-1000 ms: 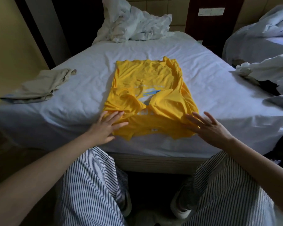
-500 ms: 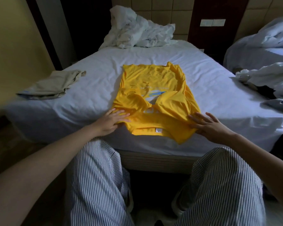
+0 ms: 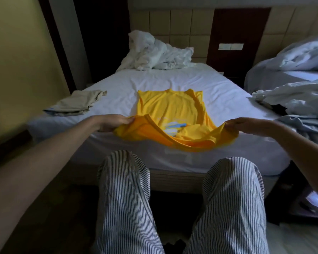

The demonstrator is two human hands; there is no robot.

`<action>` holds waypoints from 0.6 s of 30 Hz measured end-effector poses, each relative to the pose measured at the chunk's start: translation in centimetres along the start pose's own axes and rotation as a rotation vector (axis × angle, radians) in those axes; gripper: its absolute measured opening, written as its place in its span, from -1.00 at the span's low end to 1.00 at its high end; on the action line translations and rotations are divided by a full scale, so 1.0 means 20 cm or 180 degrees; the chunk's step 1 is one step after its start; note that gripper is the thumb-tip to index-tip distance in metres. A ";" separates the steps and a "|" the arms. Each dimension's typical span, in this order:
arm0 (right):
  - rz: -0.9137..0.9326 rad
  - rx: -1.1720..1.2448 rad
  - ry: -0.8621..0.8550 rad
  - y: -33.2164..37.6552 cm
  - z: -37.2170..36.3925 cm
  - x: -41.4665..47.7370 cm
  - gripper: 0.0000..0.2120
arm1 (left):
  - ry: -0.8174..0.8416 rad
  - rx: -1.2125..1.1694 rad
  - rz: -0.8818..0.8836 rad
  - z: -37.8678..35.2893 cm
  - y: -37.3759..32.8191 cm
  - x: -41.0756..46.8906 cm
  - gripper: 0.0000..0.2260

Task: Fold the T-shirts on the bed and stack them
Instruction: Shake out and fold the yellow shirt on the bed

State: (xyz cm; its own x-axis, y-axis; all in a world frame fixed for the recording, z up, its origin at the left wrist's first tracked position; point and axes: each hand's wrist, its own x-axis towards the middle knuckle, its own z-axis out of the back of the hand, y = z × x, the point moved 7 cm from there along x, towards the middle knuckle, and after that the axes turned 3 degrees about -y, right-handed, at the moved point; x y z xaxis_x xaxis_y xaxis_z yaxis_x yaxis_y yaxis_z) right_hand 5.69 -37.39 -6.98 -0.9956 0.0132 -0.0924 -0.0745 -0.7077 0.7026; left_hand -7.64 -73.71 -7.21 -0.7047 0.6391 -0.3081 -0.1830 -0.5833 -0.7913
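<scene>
Pinching the raised near edge of the yellow T-shirt (image 3: pixel 170 107), left hand (image 3: pixel 111 122) at nine o'clock, right hand (image 3: pixel 246 125) at three, grips partly buried in blurred cloth, print half hidden.

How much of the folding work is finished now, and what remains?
Done: a beige garment lies roughly folded on the left of the bed. In hand: the left hand and right hand grip the near end of the yellow T-shirt, lifted; its far part lies flat. Left: finishing this fold, stacking it, perhaps the crumpled pile at right.
</scene>
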 end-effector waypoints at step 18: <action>-0.0429 0.1747 -0.1679 0.12 0.51 0.83 -0.55 | -0.1953 -0.1248 -0.0127 0.67 -0.29 0.73 -0.57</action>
State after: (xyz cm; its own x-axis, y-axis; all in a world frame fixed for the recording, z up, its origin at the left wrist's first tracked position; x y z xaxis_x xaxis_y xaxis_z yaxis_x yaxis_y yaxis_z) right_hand -11.54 -31.61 0.37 -0.8607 0.5066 0.0499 -0.0770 -0.2264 0.9710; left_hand -26.11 -67.71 -0.03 -0.9811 0.1928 -0.0145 -0.0387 -0.2696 -0.9622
